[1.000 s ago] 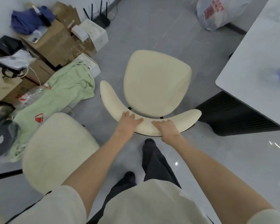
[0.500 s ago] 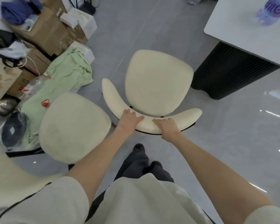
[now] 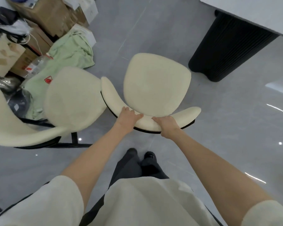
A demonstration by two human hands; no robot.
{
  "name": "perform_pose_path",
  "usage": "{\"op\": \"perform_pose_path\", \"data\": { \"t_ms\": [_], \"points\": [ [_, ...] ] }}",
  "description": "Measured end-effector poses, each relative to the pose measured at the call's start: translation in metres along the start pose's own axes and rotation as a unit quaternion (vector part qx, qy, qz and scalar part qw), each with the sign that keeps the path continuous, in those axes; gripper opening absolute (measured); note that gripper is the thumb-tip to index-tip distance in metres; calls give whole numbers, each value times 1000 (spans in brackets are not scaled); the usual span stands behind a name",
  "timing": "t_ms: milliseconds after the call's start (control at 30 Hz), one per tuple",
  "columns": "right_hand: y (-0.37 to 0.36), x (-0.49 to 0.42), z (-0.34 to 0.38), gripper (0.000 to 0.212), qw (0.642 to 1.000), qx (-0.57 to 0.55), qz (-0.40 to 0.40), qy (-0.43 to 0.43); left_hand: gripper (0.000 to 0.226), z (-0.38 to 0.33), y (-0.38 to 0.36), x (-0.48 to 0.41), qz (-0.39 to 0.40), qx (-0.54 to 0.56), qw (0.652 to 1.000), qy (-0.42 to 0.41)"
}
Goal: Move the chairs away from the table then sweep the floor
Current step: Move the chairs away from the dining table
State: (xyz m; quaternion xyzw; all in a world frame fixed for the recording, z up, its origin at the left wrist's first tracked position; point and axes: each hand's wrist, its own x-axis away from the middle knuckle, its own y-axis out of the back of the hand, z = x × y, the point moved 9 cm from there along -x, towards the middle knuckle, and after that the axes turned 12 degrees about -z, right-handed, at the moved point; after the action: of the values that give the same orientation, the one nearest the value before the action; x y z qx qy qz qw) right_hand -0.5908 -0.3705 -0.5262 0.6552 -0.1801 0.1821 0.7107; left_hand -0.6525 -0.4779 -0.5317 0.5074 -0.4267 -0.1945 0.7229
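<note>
A cream chair (image 3: pixel 157 84) with a curved backrest stands on the grey floor in front of me. My left hand (image 3: pixel 127 118) grips the top of its backrest, fingers curled over the edge. My right hand (image 3: pixel 167 124) grips the same backrest just to the right. A second cream chair (image 3: pixel 72 97) stands close on the left, its seat almost touching the first chair's backrest end. The white table (image 3: pixel 252 13) with its black ribbed base (image 3: pixel 225 46) is at the upper right, apart from both chairs.
Cardboard boxes (image 3: pixel 44 15), bags and a green cloth (image 3: pixel 69 53) crowd the upper left by the wall. Open grey floor (image 3: pixel 235 128) lies to the right and behind me. My feet (image 3: pixel 142 159) are just behind the held chair.
The held chair has come back with me, away from the table, which has slid toward the upper right corner. The second chair now shows more fully on the left. Both hands keep their grip.
</note>
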Motion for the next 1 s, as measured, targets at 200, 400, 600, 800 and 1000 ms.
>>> {"op": "perform_pose_path", "data": {
  "t_ms": [200,400,600,800,1000],
  "points": [
    [-29,47,40,73,998,-46,-14,-27,64,-19,-16,56,-10,-2,1000,-22],
    [-64,80,86,73,995,-72,-27,-66,64,-26,-38,109,1,-14,999,-49],
    [-90,104,129,77,994,-82,-15,-75,63,-28,-58,155,6,-11,997,-72],
    [-107,126,174,76,994,-84,-9,-63,63,-23,-77,205,0,-17,997,-72],
    [-120,146,218,73,998,-63,0,-24,63,-17,-101,253,16,-20,998,-52]
  ]
}}
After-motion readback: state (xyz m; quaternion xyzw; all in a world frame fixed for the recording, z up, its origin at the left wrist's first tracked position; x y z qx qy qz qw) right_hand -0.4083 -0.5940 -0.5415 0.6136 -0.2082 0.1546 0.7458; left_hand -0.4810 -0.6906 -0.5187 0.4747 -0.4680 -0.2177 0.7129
